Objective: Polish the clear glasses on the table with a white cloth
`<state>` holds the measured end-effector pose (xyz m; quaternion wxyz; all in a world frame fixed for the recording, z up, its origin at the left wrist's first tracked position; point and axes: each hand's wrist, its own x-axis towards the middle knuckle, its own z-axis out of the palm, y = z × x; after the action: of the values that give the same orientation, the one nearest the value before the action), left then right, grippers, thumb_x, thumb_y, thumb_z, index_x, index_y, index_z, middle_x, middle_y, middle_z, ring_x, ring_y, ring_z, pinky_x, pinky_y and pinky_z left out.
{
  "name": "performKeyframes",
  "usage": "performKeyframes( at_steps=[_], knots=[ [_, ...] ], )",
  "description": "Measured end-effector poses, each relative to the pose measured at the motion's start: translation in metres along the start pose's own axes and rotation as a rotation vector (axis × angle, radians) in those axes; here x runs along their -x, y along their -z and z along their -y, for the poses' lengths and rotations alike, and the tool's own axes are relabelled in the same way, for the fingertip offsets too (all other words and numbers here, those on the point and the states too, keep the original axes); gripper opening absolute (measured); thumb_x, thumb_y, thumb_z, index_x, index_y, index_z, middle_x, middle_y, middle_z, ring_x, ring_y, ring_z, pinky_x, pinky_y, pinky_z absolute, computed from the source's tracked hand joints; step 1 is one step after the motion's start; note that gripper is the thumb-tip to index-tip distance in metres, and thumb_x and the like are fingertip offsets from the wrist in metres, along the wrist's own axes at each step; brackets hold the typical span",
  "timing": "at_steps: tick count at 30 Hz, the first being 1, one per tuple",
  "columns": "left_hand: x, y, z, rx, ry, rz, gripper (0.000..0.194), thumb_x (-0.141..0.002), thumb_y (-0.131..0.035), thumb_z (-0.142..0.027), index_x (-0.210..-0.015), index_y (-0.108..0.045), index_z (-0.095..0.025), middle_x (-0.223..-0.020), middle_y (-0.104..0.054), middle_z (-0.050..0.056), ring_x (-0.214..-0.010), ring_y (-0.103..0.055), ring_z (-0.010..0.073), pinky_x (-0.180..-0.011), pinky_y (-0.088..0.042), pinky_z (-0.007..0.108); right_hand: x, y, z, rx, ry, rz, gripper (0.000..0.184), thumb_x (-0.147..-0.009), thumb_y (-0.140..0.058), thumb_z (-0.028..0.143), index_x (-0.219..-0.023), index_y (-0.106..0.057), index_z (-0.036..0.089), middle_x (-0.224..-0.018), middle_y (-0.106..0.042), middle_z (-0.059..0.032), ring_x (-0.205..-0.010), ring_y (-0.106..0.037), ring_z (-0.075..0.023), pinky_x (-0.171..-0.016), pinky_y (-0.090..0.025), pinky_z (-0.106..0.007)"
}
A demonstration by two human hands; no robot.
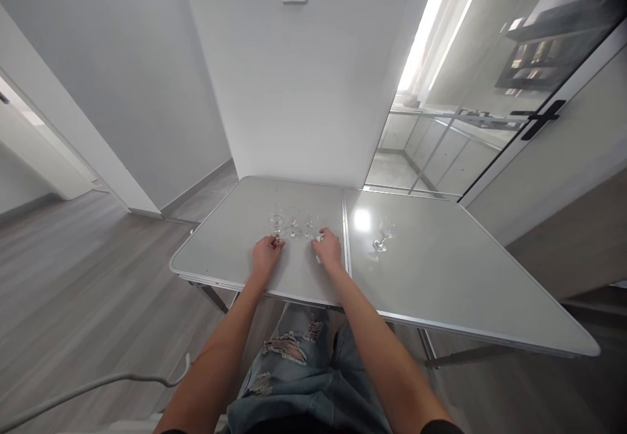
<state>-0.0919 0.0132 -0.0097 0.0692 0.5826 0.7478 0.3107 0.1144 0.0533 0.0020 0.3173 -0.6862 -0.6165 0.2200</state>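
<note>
Several small clear stemmed glasses (pixel 294 222) stand close together on the left half of the grey folding table. My left hand (pixel 267 254) is closed, its fingertips pinched at the foot of the leftmost glass (pixel 277 220). To the right of the group, my right hand (pixel 328 248) is closed with its fingers curled. Something small and whitish shows by its fingertips, too unclear to name. One more stemmed glass (pixel 381 244) stands apart on the right half of the table, away from both hands.
A metal-edged seam (pixel 345 225) divides the folding table (pixel 441 270). The table's far edge meets a white wall (pixel 294 94). At the right is a glass-paned door with a black handle (pixel 539 120). A grey hose or cable (pixel 122 376) shows at lower left.
</note>
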Motion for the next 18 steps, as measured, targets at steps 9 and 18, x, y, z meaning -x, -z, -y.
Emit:
performKeyframes(
  at_steps=[9,18],
  knots=[
    [0.009,0.006,0.008,0.095,0.050,-0.028,0.019,-0.083,-0.064,-0.037,-0.087,-0.063,-0.018,-0.075,-0.066,0.003,-0.069,-0.059,0.0167,-0.062,-0.035,0.025,0.013,0.087,-0.085,-0.008,-0.283,-0.454,0.044,-0.076,-0.065,0.039,-0.114,-0.066,0.016,-0.096,-0.073,-0.0143,-0.086,-0.068,-0.0296,-0.075,-0.048,-0.034],
    [0.025,0.014,-0.005,-0.294,0.016,0.178,0.045,-0.095,-0.043,-0.041,-0.069,-0.071,-0.018,-0.076,-0.072,0.012,-0.070,-0.064,0.0218,-0.057,-0.028,0.029,-0.042,0.107,-0.129,0.005,-0.294,-0.393,0.044,-0.072,-0.066,0.039,-0.104,-0.077,0.011,-0.095,-0.074,-0.0227,-0.093,-0.068,-0.0372,-0.080,-0.051,-0.045]
  ],
)
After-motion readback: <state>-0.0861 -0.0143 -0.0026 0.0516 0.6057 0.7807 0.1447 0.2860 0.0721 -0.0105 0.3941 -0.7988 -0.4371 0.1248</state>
